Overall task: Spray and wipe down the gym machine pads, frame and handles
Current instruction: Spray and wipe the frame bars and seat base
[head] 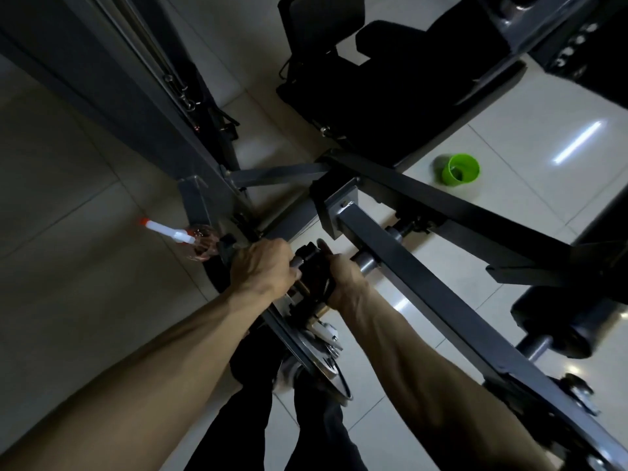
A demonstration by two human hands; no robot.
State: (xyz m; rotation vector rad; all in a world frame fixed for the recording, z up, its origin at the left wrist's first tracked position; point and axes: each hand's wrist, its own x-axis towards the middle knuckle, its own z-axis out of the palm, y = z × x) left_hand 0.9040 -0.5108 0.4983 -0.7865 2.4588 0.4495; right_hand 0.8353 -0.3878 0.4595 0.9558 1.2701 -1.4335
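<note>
Both hands clamped on the machine's low black handle fitting (311,266), left hand (263,266) beside right hand (339,277); steel frame (390,253) judged heavy, rigid; spray bottle (200,246) on floor nearby, light, grab by neck.

Left hand (263,266) hides its grip (perhaps a handle).

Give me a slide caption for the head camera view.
Both hands, left and right, grip a gym machine fitting; spray bottle lies on the floor.
</note>
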